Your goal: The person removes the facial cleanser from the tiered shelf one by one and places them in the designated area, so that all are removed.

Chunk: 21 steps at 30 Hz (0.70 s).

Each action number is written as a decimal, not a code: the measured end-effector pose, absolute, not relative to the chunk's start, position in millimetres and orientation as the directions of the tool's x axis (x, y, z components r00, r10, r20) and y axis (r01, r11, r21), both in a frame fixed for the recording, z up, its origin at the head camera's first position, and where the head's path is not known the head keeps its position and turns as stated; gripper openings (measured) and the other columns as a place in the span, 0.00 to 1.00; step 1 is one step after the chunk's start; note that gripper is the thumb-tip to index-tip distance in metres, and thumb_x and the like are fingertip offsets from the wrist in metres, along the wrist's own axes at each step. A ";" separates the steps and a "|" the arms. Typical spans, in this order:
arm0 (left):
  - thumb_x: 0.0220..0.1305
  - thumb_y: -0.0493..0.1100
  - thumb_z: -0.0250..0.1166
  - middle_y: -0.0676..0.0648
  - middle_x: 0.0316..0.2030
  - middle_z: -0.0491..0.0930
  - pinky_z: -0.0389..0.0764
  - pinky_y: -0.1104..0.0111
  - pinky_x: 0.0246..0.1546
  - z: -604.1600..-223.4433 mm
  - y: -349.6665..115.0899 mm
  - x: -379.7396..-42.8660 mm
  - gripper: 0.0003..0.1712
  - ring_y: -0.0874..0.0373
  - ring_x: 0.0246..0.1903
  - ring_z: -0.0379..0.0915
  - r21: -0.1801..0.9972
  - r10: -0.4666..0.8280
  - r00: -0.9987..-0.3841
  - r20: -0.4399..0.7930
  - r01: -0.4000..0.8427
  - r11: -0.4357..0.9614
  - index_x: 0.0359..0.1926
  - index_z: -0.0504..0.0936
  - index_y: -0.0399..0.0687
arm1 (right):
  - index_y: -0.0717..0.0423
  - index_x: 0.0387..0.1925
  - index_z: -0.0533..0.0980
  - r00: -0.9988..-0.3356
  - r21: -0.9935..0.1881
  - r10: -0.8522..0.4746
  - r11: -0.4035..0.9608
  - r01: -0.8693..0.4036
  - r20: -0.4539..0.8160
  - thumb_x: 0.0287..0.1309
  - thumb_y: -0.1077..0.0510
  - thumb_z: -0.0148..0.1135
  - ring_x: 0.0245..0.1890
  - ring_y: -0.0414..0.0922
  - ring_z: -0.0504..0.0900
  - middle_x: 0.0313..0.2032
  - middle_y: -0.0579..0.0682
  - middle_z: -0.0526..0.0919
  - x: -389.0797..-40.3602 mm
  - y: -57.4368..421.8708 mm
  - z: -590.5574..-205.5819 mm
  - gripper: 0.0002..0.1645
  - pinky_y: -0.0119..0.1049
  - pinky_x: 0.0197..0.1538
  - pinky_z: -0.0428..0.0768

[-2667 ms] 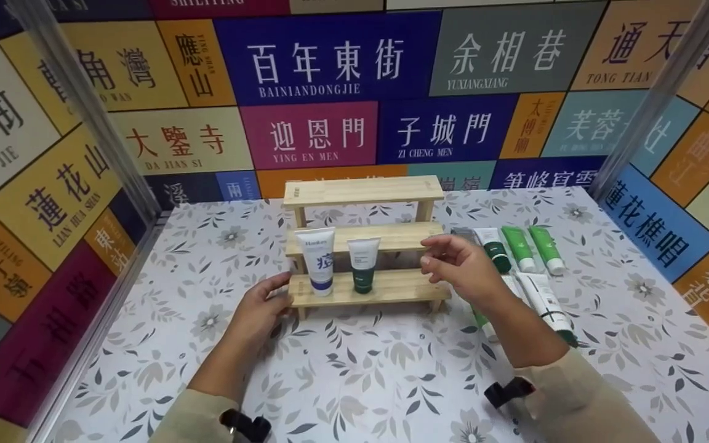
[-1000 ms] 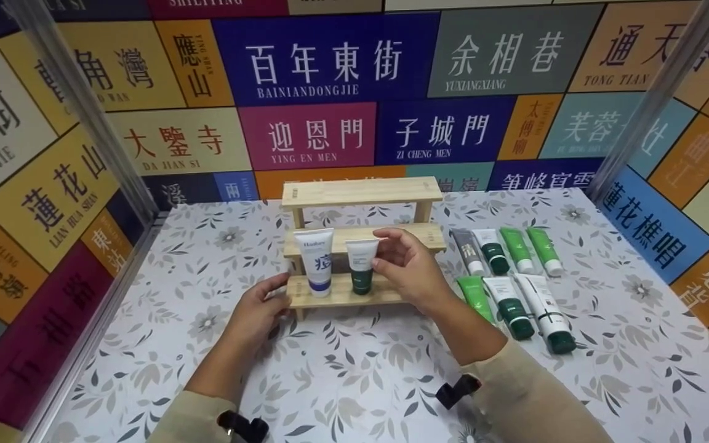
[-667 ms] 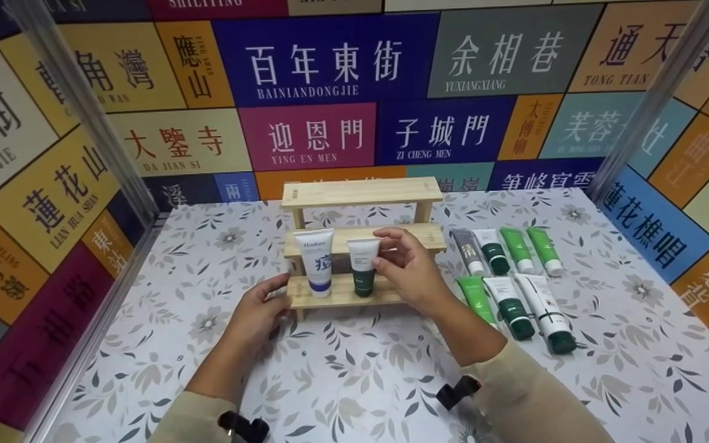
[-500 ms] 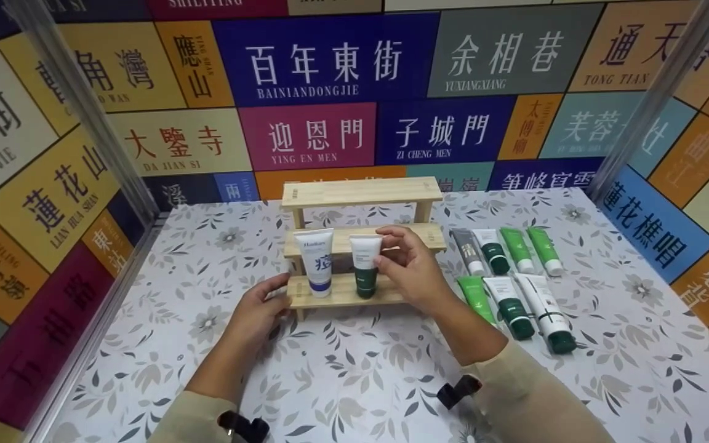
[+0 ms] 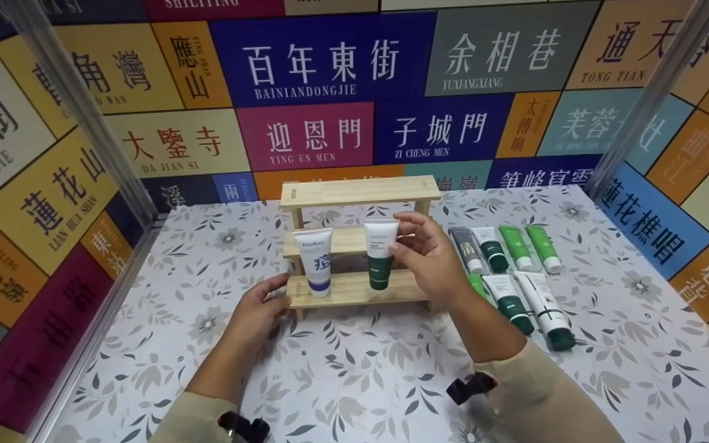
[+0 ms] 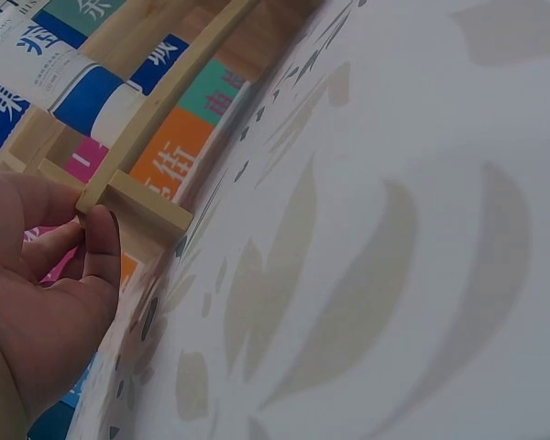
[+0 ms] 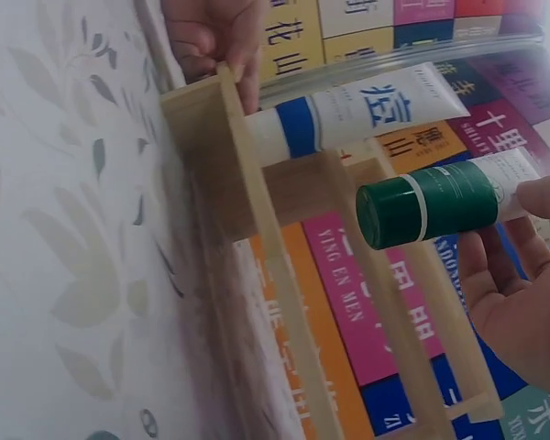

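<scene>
A three-tier wooden display rack (image 5: 360,192) stands on the table. My left hand (image 5: 262,311) pinches the left end of its lowest step, thumb and fingers at the board's corner (image 6: 101,188) in the left wrist view. On that step a white tube with a blue cap (image 5: 316,261) stands upright on its cap. My right hand (image 5: 433,261) pinches a white-and-green cosmetic tube (image 5: 380,267) near its flat upper end. In the right wrist view this tube's green cap (image 7: 390,213) is held off the step, tilted slightly.
Right of the rack, several tubes lie in two rows: a grey one (image 5: 467,249), green ones (image 5: 516,246), white-and-green ones (image 5: 508,304) and a larger white one (image 5: 544,307). My right forearm partly covers a green one. Sign-printed panels (image 5: 324,55) close off the back and sides.
My right hand has come in from the rack's right side, gripped the white-and-green tube, raised it from the lowest step and shifted it right. My left hand keeps its hold.
</scene>
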<state>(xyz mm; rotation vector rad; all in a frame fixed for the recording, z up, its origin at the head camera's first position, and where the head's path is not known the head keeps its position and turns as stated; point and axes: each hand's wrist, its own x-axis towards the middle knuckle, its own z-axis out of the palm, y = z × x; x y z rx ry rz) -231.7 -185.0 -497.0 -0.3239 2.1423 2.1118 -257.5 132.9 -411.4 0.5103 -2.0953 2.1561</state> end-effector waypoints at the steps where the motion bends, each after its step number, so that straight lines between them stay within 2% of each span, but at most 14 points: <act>1: 0.75 0.34 0.60 0.44 0.73 0.75 0.82 0.68 0.49 -497.0 -184.9 -231.6 0.31 0.60 0.50 0.83 0.973 -0.071 -0.971 -0.229 -0.230 0.005 0.76 0.73 0.47 | 0.55 0.69 0.73 -0.939 -0.953 -0.160 -0.056 -0.299 0.304 0.69 0.71 0.63 0.53 0.52 0.84 0.50 0.53 0.81 -256.4 135.8 -409.3 0.29 0.42 0.52 0.88; 10: 0.75 0.35 0.60 0.44 0.73 0.76 0.83 0.67 0.51 -497.6 -185.7 -231.1 0.30 0.59 0.50 0.83 0.972 -0.071 -0.971 -0.229 -0.232 0.025 0.76 0.74 0.48 | 0.58 0.73 0.69 -0.956 -0.961 -0.106 0.001 -0.277 0.275 0.71 0.71 0.62 0.53 0.49 0.84 0.51 0.48 0.82 -253.2 180.7 -412.5 0.32 0.37 0.53 0.88; 15: 0.76 0.35 0.59 0.43 0.73 0.75 0.83 0.68 0.50 -499.4 -185.5 -230.3 0.30 0.58 0.51 0.83 0.979 -0.060 -0.978 -0.200 -0.202 0.023 0.76 0.73 0.45 | 0.54 0.73 0.70 -0.961 -0.962 -0.074 0.040 -0.271 0.268 0.71 0.70 0.63 0.52 0.45 0.85 0.50 0.46 0.82 -254.7 217.1 -419.2 0.32 0.36 0.52 0.87; 21: 0.76 0.36 0.60 0.46 0.72 0.77 0.83 0.67 0.52 -497.6 -185.7 -231.7 0.30 0.58 0.54 0.84 0.974 -0.063 -0.972 -0.225 -0.227 0.025 0.76 0.74 0.48 | 0.44 0.73 0.70 -0.975 -0.970 -0.030 0.099 -0.220 0.218 0.73 0.63 0.65 0.52 0.42 0.85 0.53 0.45 0.81 -253.9 265.0 -423.1 0.31 0.33 0.51 0.87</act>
